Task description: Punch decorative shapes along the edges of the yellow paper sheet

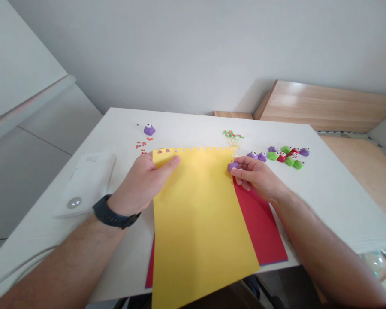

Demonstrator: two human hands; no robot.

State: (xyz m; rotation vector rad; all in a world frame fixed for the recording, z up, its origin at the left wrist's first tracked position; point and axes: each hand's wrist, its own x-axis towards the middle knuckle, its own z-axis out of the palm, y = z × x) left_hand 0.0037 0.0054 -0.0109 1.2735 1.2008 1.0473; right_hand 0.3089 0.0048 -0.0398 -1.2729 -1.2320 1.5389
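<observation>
A yellow sheet of paper (202,214) is held up over the table, with a row of small punched holes along its top edge. My left hand (151,176) grips its upper left corner, thumb on top. At the upper right edge, my right hand (254,174) pinches a purple craft punch (233,166) set on the paper's side. A few holes show just above that punch. Beneath the yellow sheet lies red paper (260,227), with a thin purple edge under it.
Several purple, green and red craft punches (281,157) stand at the right. Another purple punch (149,129) is at the back left, near red paper bits (143,146). Green and pale bits (233,138) lie behind the sheet. A white device (86,182) sits at left.
</observation>
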